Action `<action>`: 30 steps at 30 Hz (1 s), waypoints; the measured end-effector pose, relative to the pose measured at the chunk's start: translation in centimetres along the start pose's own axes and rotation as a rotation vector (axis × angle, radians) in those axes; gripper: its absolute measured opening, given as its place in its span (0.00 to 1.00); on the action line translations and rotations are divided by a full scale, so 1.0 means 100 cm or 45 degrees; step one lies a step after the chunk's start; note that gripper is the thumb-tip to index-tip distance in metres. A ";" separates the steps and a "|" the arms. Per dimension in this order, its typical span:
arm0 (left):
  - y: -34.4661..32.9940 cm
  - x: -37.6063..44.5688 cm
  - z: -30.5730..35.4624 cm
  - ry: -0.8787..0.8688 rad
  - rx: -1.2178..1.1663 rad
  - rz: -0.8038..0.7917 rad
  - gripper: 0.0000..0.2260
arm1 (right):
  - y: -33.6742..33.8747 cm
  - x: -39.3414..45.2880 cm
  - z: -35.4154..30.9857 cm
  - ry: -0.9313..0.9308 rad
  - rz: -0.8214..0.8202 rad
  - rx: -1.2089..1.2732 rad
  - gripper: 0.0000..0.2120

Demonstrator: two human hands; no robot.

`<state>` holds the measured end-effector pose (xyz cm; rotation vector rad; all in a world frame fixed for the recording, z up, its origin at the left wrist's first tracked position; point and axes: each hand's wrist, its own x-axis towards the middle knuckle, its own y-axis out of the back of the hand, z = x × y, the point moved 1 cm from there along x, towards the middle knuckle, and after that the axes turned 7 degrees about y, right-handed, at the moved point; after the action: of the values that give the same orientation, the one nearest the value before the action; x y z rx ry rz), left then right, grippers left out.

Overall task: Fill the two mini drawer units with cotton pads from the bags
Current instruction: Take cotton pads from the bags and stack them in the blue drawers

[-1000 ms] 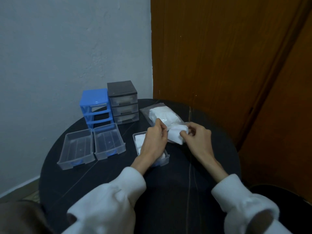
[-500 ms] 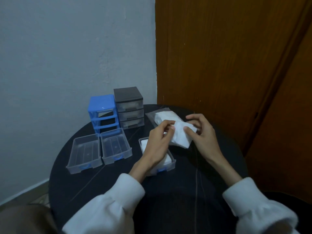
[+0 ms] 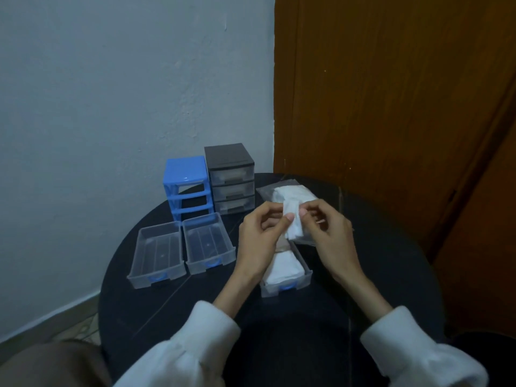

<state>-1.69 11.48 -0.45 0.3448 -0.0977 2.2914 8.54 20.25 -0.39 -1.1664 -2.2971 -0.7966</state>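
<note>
Nearest me, I've got both hands up over the round black table (image 3: 391,275): left hand (image 3: 258,241) and right hand (image 3: 329,233) each pinch a soft, square stack of cotton pads (image 3: 292,222) between thumb and curled fingers. Just below sits a clear plastic drawer (image 3: 303,277) packed with fluffy white pads, two bare ribbed drawers (image 3: 178,252) left. Behind, the crinkly clear bag (image 3: 290,192), the hollow glossy blue unit (image 3: 187,185), the boxy dark grey unit (image 3: 230,178).

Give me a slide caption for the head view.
Both hands pinch cotton pads above a part-filled drawer.
</note>
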 end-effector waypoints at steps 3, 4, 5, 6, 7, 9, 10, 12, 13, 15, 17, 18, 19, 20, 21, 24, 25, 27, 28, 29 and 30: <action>0.006 0.001 -0.004 0.029 -0.044 0.046 0.08 | -0.006 -0.002 -0.003 -0.032 -0.003 0.128 0.08; 0.007 0.001 -0.005 0.044 -0.058 0.055 0.09 | -0.008 -0.003 -0.004 -0.038 0.000 0.148 0.07; 0.009 0.000 -0.006 0.056 -0.066 0.062 0.09 | -0.009 -0.003 -0.005 -0.046 0.003 0.159 0.08; 0.010 0.000 -0.007 0.065 -0.074 0.068 0.09 | -0.011 -0.004 -0.006 -0.053 0.009 0.157 0.09; 0.011 0.000 -0.008 0.076 -0.081 0.075 0.08 | -0.013 -0.004 -0.007 -0.062 0.023 0.144 0.10; 0.013 0.000 -0.009 0.108 -0.099 0.088 0.07 | -0.016 -0.005 -0.007 -0.067 0.060 0.110 0.08; 0.013 0.000 -0.010 0.126 -0.112 0.089 0.07 | -0.017 -0.006 -0.007 -0.066 0.075 0.098 0.08; 0.015 0.001 -0.012 0.141 -0.125 0.083 0.09 | -0.018 -0.007 -0.005 -0.065 0.096 0.084 0.08; 0.015 0.000 -0.013 0.141 -0.126 0.082 0.09 | -0.019 -0.007 -0.004 -0.061 0.100 0.075 0.09; 0.015 -0.001 -0.014 0.139 -0.125 0.083 0.09 | -0.019 -0.008 -0.002 -0.056 0.096 0.051 0.09; 0.014 -0.002 -0.014 0.130 -0.120 0.083 0.08 | -0.020 -0.008 -0.001 -0.053 0.087 0.058 0.08; 0.014 -0.001 -0.014 0.124 -0.116 0.085 0.08 | -0.020 -0.008 -0.001 -0.046 0.086 0.065 0.07; 0.014 -0.001 -0.014 0.117 -0.111 0.090 0.07 | -0.019 -0.008 0.000 -0.038 0.090 0.069 0.07; 0.014 -0.001 -0.014 0.110 -0.107 0.096 0.07 | -0.019 -0.008 0.000 -0.032 0.098 0.069 0.07; 0.014 -0.002 -0.014 0.099 -0.098 0.102 0.08 | -0.019 -0.008 0.000 -0.028 0.103 0.070 0.07; 0.013 -0.003 -0.015 0.073 -0.072 0.127 0.08 | -0.020 -0.008 0.001 -0.020 0.090 0.089 0.08; 0.013 -0.004 -0.015 0.072 -0.078 0.130 0.08 | -0.020 -0.008 0.001 -0.016 0.082 0.093 0.08; 0.013 -0.004 -0.015 0.096 -0.115 0.132 0.08 | -0.019 -0.009 0.002 -0.008 0.066 0.108 0.10; 0.014 -0.003 -0.015 0.122 -0.146 0.126 0.08 | -0.019 -0.009 0.003 -0.006 0.052 0.118 0.10; 0.014 -0.003 -0.015 0.150 -0.174 0.112 0.09 | -0.018 -0.009 0.005 -0.007 0.031 0.126 0.12; 0.014 -0.003 -0.016 0.175 -0.194 0.093 0.09 | -0.018 -0.009 0.006 -0.011 0.007 0.129 0.13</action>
<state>-2.86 10.60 -1.98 0.1065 -0.2168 2.3554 7.51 19.26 -1.86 -1.1332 -2.3114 -0.6661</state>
